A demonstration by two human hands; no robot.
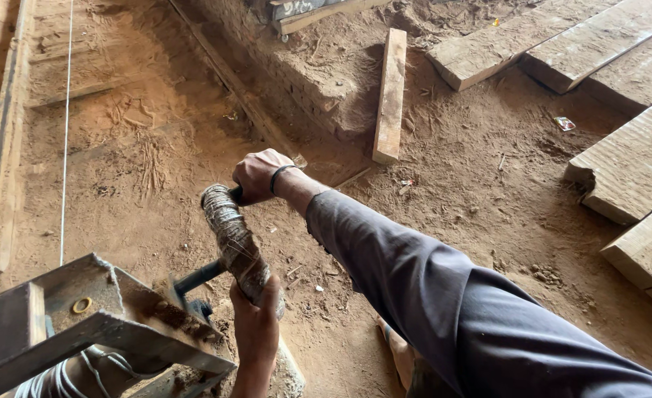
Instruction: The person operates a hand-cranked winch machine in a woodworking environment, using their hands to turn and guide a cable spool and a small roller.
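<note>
Both-handed, left hand and right hand clasp twine-wrapped spool.

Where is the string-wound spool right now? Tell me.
In the head view the string-wound spool sits left of centre, slanted between the right hand at its top end and the left hand at its lower end, just above the metal frame.

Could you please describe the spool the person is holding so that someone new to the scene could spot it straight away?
Start at the grey metal frame in the lower left corner. Just right of it, both hands grip a string-wound spool: the right hand at its top, the left hand at its bottom. Unlike the flat planks on the dirt, it is round and wrapped in pale string.
</note>
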